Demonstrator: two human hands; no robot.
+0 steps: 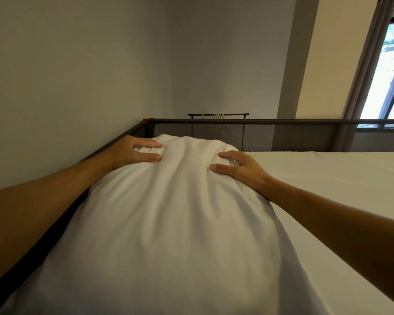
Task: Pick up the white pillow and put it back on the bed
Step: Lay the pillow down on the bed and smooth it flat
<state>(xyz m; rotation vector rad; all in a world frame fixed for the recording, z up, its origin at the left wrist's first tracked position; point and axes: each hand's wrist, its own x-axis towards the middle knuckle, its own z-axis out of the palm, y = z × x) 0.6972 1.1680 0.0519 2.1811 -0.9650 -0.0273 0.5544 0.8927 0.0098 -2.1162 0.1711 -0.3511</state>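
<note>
The white pillow [168,223] lies lengthwise on the bed [339,178], along the left side by the wall. Its far end bulges up near the dark mesh rail. My left hand [132,151] grips the pillow's far left corner, fingers curled into the fabric. My right hand [239,169] presses and grips the far right part, bunching the cover. Both forearms stretch forward on either side of the pillow. The pillow's near end runs out of the frame at the bottom.
A dark mesh guard rail [259,133] runs along the bed's far end and left side. A pale wall [66,87] stands close on the left. A black clothes rack top [218,115] shows beyond the rail. A window with a grey curtain [391,76] is at the right.
</note>
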